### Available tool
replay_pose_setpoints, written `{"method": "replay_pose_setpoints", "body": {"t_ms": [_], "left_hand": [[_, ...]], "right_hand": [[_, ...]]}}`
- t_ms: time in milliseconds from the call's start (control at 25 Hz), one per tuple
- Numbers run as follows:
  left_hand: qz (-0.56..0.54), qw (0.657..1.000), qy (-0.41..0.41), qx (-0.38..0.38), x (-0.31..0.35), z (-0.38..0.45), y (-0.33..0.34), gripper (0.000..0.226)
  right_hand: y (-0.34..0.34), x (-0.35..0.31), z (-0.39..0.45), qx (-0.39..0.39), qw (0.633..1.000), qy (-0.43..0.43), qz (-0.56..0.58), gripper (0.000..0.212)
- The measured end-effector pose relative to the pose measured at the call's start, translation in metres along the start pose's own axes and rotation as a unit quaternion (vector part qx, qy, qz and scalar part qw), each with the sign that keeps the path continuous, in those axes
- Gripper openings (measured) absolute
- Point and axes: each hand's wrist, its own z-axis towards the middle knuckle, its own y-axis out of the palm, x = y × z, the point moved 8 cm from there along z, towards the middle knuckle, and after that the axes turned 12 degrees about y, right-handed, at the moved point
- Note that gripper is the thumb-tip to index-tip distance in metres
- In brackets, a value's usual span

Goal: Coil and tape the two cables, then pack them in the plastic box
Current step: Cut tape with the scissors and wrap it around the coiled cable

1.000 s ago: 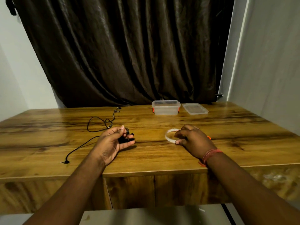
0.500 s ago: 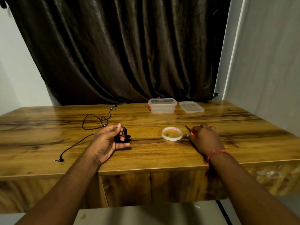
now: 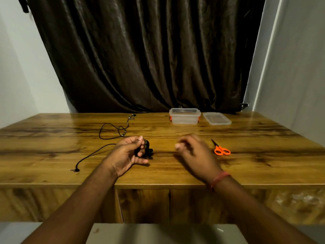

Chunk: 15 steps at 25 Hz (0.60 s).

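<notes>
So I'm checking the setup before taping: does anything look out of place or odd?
Nothing is damaged or spilled. The box stands open with its lid beside it, and the scissors lie flat. One cable sprawls loose. The tape roll is not visible; the blurred right hand may hide it.

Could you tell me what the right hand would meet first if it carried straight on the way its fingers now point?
Probably the left hand and the black coiled cable in its grip: the blurred right hand points leftward toward them over bare table. Depth and height are unclear.
</notes>
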Motion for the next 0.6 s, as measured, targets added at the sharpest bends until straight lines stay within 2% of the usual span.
{"method": "replay_pose_setpoints", "body": {"t_ms": [80,160,280,400,600], "left_hand": [[0.024,0.999,-0.001,-0.030,-0.001,-0.001,0.003,0.028],[0.042,0.999,0.009,-0.031,0.000,-0.002,0.004,0.019],[0.037,0.999,0.021,-0.008,0.002,-0.004,0.005,0.013],[0.050,0.998,0.019,-0.024,0.001,-0.004,0.009,0.013],[0.059,0.998,0.016,-0.034,0.001,-0.004,0.011,0.015]], "right_hand": [[0.043,-0.031,-0.003,-0.099,0.986,-0.003,0.132,0.018],[0.074,-0.046,0.004,-0.153,0.960,0.030,0.231,0.017],[0.094,-0.041,0.017,-0.188,0.926,0.064,0.322,0.012],[0.095,-0.033,0.019,-0.220,0.885,0.077,0.403,0.011],[0.088,-0.036,0.017,-0.227,0.872,0.073,0.428,0.015]]}}
